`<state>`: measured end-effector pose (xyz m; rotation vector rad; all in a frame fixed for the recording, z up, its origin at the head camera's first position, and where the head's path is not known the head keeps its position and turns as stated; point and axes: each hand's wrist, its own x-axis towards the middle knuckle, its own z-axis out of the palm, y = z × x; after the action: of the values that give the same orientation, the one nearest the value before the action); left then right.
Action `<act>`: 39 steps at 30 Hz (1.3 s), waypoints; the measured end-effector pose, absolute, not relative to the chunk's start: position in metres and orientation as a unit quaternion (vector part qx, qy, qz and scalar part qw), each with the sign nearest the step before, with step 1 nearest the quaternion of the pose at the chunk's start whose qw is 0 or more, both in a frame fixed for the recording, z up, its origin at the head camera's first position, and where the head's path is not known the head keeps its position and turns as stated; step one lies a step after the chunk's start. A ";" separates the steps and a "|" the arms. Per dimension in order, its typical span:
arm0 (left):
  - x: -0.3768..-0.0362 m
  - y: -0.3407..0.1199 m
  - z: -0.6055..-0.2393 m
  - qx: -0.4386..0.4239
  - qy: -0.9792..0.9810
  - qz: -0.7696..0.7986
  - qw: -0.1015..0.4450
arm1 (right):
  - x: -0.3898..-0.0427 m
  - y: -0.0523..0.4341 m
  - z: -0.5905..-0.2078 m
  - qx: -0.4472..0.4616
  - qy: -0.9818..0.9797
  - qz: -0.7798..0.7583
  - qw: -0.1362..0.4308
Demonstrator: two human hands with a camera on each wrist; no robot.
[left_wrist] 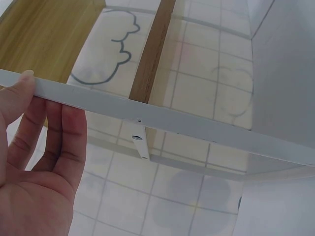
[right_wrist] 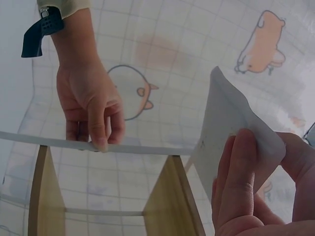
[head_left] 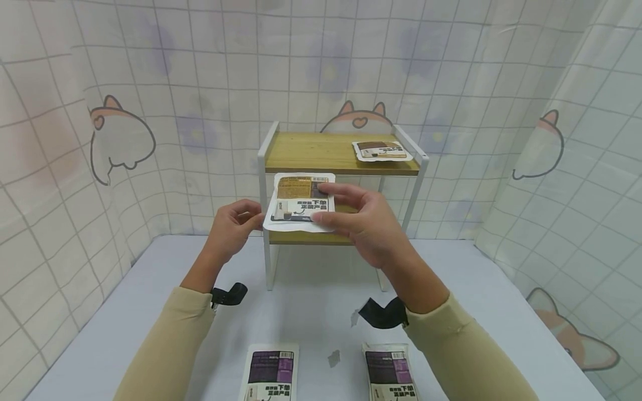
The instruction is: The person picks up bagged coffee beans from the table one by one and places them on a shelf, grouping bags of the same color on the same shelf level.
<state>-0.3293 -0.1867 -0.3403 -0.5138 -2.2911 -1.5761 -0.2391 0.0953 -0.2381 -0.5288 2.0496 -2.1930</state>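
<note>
Right hand [head_left: 368, 225] pinches brown packet [head_left: 300, 201] at the rack [head_left: 341, 153], left hand [head_left: 232, 228] grips its white post; one packet [head_left: 382, 150] sits on the top shelf, two purple packets [head_left: 271, 372] lie near on the table [head_left: 501, 312].

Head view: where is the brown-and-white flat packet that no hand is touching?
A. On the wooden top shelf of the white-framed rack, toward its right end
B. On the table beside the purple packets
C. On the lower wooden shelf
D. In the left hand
A: the untouched brown-and-white flat packet lies on the wooden top shelf near its right end, while the right hand holds a second packet lower down, in front of the rack.
</note>
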 end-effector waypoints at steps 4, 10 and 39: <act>-0.329 -0.187 -0.340 -0.180 -0.802 -0.549 0.156 | -0.240 0.094 -0.234 -0.170 0.670 -0.721 0.048; -0.329 -0.187 -0.340 -0.180 -0.800 -0.551 0.155 | -0.242 0.094 -0.230 -0.176 0.660 -0.729 0.047; -0.329 -0.187 -0.340 -0.185 -0.796 -0.557 0.151 | -0.259 0.085 -0.223 -0.170 0.648 -0.742 0.006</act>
<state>-0.3290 -0.1874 -0.3397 -0.5302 -2.2844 -1.5982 -0.2593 0.0850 -0.2231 -0.5324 2.0290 -2.3217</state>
